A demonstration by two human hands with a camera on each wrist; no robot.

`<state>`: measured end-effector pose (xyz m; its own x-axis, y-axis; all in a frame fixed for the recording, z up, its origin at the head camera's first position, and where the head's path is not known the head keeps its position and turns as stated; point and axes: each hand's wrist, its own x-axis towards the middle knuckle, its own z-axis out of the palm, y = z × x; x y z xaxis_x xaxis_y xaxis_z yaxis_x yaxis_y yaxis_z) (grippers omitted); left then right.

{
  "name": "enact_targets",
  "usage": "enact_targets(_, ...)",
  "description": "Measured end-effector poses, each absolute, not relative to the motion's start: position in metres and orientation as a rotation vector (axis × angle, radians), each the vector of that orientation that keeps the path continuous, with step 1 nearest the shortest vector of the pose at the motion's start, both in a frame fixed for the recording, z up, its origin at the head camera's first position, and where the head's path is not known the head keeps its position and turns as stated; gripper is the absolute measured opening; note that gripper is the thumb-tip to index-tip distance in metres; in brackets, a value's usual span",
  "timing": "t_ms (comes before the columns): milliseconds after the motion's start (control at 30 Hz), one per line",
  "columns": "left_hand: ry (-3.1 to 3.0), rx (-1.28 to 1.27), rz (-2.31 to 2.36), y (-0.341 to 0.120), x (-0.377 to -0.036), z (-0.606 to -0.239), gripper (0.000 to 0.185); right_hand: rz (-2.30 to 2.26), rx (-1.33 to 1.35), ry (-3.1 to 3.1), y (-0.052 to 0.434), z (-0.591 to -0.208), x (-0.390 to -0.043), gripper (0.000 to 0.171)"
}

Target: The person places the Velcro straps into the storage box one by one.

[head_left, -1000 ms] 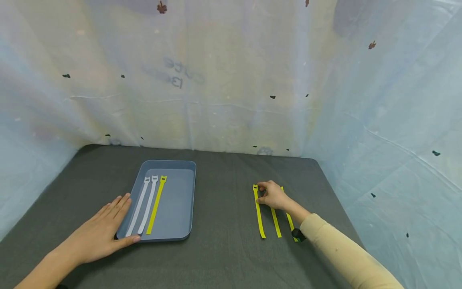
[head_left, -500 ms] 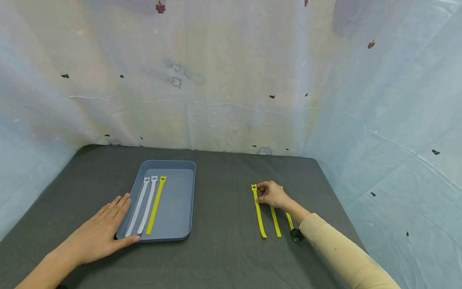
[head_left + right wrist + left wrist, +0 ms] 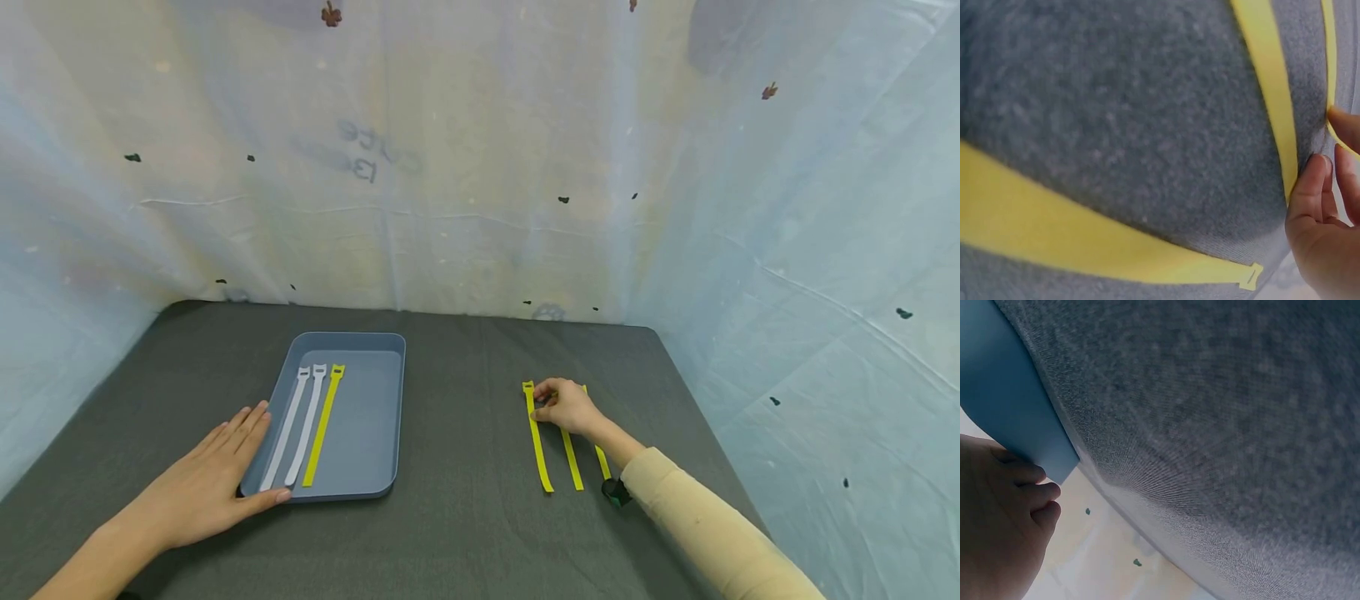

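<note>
- Where the dark grey felt table point(image 3: 465, 508) ends at the back and sides, pale, wrinkled plastic sheeting point(image 3: 465, 167) with small dark specks hangs as a wall.
- On the table's left half sits a blue-grey tray point(image 3: 375, 417) with two white straps point(image 3: 296, 425) and one yellow strap point(image 3: 322, 425) lying side by side in its left part.
- On the right half, three yellow ties point(image 3: 538, 450) lie parallel on the felt, well apart from the tray.
- Palm down, the left hand point(image 3: 206, 483) lies flat with straight fingers; its thumb and fingertips touch the tray's near left corner, and it grasps nothing.
- Reaching out from a cream sleeve point(image 3: 705, 525), the right hand point(image 3: 566, 406) rests on the far ends of the ties, fingers curled and pinching the middle tie.
- A small dark object point(image 3: 613, 492) sits just beside the sleeve cuff; what it is cannot be told.
</note>
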<state>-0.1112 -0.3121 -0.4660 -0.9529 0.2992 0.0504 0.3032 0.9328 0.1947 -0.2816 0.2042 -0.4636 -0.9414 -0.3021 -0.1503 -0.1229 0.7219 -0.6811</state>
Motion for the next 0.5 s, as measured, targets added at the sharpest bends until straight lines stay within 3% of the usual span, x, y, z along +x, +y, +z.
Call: enact_targets(500,-3.052,-0.487,-0.306,-0.3133,-0.1108,-0.4678,0.113,-1.126,-0.402,2.710,0.2049,-0.4674,-0.2768,0.015)
